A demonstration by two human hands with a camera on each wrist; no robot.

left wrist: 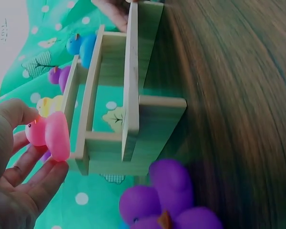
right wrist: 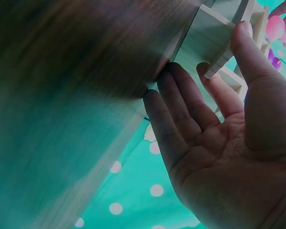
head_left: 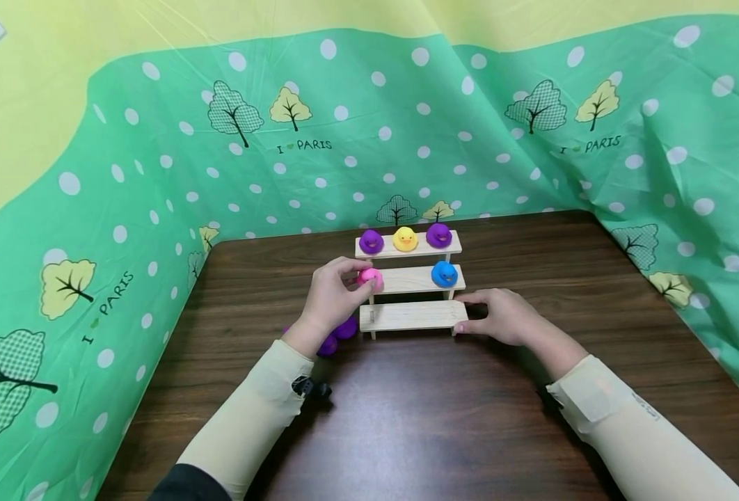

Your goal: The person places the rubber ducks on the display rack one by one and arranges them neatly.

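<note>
Between the thumb and fingers of my left hand [head_left: 332,296] is a pink rubber duck [left wrist: 55,136], at the left end of the middle step of a three-step wooden stand [head_left: 413,316]. In the left wrist view the duck is tilted. My right hand [head_left: 501,316] grips the right end of the lowest step, thumb on the front side and index finger behind, as the right wrist view [right wrist: 219,138] shows. A blue duck [head_left: 445,274] sits at the right of the middle step. Along the top step stand a purple duck [head_left: 371,241], a yellow duck [head_left: 405,239] and another purple duck [head_left: 438,235].
Several purple ducks [left wrist: 171,186] lie on the dark wooden table [head_left: 401,417], left of the stand and partly hidden by my left hand. A bit of blue shows among them. A green dotted cloth [head_left: 344,174] hangs behind and at both sides.
</note>
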